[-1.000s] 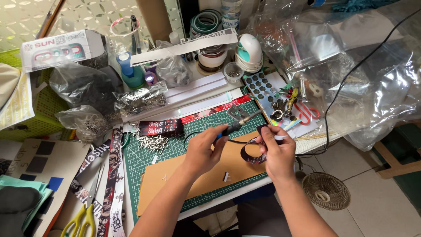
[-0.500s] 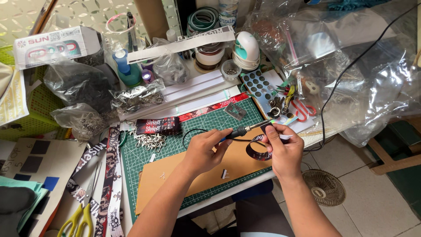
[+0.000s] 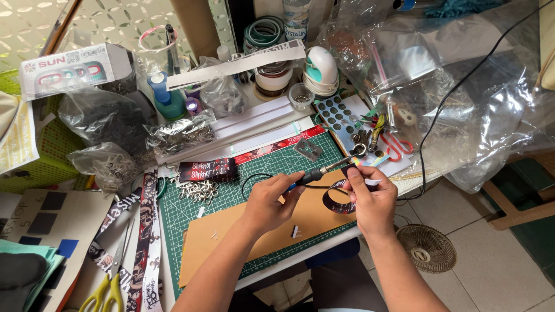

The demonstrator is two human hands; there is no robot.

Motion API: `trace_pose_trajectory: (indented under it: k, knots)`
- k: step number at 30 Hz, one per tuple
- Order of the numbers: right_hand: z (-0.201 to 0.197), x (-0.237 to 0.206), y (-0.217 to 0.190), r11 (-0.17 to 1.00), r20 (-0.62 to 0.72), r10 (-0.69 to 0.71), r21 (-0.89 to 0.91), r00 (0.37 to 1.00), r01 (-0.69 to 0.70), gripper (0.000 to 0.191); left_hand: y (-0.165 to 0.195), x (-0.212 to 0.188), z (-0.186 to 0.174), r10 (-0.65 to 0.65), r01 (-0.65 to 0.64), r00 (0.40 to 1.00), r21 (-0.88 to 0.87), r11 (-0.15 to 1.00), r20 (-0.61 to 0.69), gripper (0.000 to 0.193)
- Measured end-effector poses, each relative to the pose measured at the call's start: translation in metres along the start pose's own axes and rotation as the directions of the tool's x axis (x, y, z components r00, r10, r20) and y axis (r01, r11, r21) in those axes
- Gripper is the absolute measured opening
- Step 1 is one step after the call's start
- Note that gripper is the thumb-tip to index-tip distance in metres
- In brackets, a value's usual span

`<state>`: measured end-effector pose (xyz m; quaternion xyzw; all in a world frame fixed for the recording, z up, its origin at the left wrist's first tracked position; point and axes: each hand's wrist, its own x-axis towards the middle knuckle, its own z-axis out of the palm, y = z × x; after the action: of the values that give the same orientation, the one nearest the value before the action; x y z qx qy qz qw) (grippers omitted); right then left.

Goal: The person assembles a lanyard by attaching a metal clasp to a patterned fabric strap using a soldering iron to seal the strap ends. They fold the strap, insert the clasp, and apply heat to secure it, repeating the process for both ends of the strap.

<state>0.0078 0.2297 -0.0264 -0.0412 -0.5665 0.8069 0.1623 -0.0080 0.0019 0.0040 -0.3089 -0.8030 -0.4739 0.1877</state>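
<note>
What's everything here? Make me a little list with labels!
left hand: holds a soldering-iron-like tool
right hand: holds a looped dark strap
tool tip: at the strap's top end
under the hands: brown cardboard on a green cutting mat
near left: yellow scissors, printed lanyards
floor: small fan

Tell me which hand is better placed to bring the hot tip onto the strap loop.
Probably the left hand: it already grips the soldering iron, tip pointing at the strap loop, which the right hand holds.
</note>
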Motion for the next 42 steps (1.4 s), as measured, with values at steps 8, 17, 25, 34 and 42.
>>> trace_pose_trajectory:
  k: [8,17,25,34,42]
  knots:
    - [0.0012,0.0002,0.0004,0.999,0.019,0.03,-0.019,0.999,-0.029,0.015,0.0019,0.0003,-0.0013,-0.002,0.002,1.0,0.029,1.0,0.015,0.026]
    - [0.0039,-0.0007,-0.0009,0.997,0.001,0.022,-0.067,1.0,-0.022,0.016,0.0013,-0.0001,0.0001,-0.012,0.012,0.999,0.014,1.0,0.034,0.027]
    - [0.0044,-0.0006,-0.0008,0.996,0.0,0.033,-0.081,0.999,-0.033,0.017,0.0035,-0.0004,0.0003,-0.068,0.069,0.995,-0.004,0.998,0.074,0.027]
    - [0.0007,0.0005,0.0006,0.999,-0.006,0.026,-0.047,1.0,-0.026,0.017,0.001,-0.0001,-0.0019,-0.047,0.049,0.998,-0.039,0.998,0.052,0.026]
    - [-0.0004,0.0002,0.0028,0.998,-0.002,0.027,-0.062,1.0,-0.027,0.018,0.0017,-0.0004,-0.0004,-0.047,0.047,0.997,0.0,0.999,0.064,0.024]
